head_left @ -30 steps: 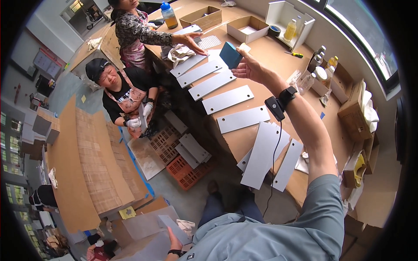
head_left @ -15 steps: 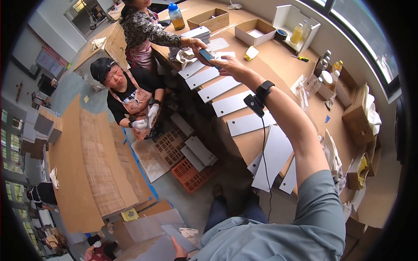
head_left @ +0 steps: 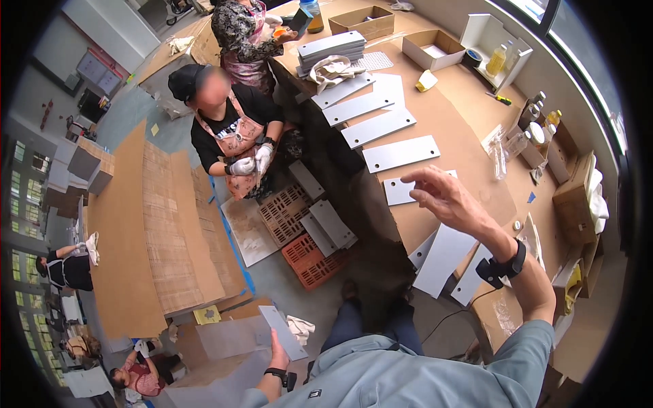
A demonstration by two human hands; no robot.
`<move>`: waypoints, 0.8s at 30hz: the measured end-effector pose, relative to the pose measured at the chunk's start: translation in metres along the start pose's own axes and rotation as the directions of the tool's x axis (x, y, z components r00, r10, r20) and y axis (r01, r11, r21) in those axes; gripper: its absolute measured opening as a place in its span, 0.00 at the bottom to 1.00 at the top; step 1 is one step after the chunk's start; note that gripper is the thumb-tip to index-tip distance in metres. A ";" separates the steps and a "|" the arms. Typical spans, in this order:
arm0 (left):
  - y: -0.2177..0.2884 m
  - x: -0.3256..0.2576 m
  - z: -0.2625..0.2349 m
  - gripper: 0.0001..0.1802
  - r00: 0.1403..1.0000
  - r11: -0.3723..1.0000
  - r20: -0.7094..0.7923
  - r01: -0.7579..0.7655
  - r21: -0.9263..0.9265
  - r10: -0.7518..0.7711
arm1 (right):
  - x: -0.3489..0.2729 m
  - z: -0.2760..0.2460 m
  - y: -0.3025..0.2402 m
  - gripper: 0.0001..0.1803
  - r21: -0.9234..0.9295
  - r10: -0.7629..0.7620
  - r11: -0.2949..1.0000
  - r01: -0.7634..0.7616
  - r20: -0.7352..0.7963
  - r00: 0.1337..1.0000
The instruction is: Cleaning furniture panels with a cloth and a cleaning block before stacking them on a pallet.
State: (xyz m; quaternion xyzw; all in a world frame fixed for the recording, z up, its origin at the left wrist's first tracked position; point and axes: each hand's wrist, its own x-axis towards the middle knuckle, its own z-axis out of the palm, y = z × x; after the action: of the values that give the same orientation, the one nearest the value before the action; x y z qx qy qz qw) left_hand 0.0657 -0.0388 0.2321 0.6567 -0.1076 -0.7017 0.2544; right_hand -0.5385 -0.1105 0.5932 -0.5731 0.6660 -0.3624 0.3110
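Grey panel (head_left: 290,338) pinched at its edge in the left grip (head_left: 277,355), low and apart from the table (head_left: 445,112), with the right grip (head_left: 457,204) loosely spread over a second panel (head_left: 396,194), a panel row (head_left: 401,154) just beyond, an orange crate (head_left: 307,264) and gloved co-worker (head_left: 237,130) farther left.

You have free room for your right grip (head_left: 450,200) over the bare bench (head_left: 469,115), between the row of grey plates (head_left: 401,155) and the bottles (head_left: 518,143); a small yellow piece (head_left: 426,81) lies there, before the open carton (head_left: 416,54). Farther, the plate stack (head_left: 333,46) with its cloth (head_left: 333,71) is an obstacle, and to the left a co-worker (head_left: 235,136) blocks the passage
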 end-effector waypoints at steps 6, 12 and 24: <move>0.052 0.012 0.102 0.40 0.986 0.999 0.163 -0.018 -0.038 0.024 | -0.115 0.103 -0.009 0.12 0.029 0.103 0.994 -0.106 0.102 0.989; 0.079 0.001 0.199 0.41 0.900 0.994 0.430 -0.020 -0.109 0.065 | -0.155 0.203 0.072 0.25 0.214 0.427 0.853 -0.476 0.235 0.873; 0.005 -0.102 0.287 0.41 0.823 0.972 0.564 0.071 -0.225 0.070 | -0.152 0.260 0.172 0.31 0.711 0.548 0.180 -0.680 0.502 0.669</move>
State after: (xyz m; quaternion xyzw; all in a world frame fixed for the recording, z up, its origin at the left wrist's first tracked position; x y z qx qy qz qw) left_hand -0.2130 -0.0454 0.3556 0.3829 -0.0942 -0.8732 0.2865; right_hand -0.3921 0.0203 0.3073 -0.0399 0.5381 -0.4471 0.7134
